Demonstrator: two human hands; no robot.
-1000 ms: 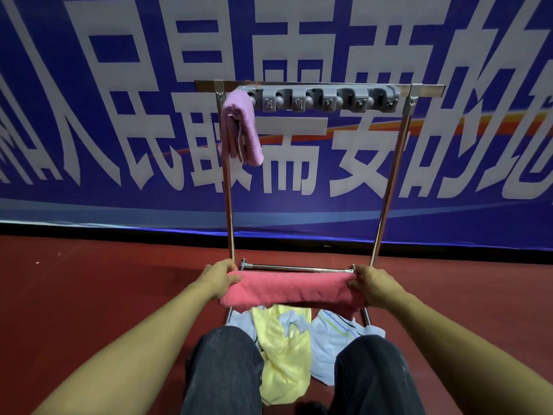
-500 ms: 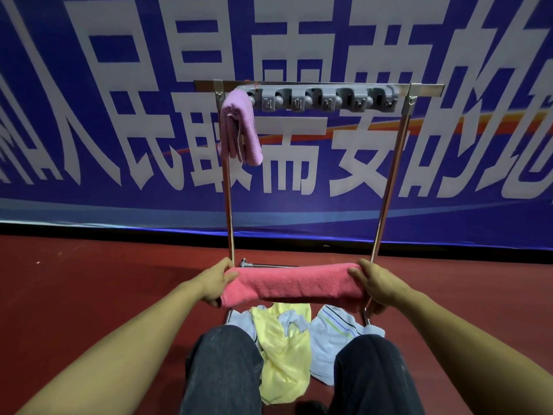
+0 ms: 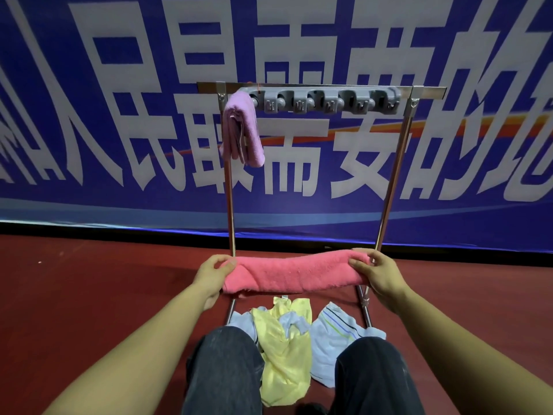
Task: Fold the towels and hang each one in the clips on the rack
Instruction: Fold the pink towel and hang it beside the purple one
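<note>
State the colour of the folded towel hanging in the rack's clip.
Light purple folded towel, clearest in the head view.

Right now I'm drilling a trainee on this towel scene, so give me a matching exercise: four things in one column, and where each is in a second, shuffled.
Things:
1. pink towel
2. lilac towel
3. yellow towel
4. striped towel

Places:
A. hanging from the leftmost clip of the rack
B. crumpled on the floor between the knees
C. held at both ends by the left hand and right hand
D. on the floor, beside the right knee

Pairs: 1-C, 2-A, 3-B, 4-D
</note>
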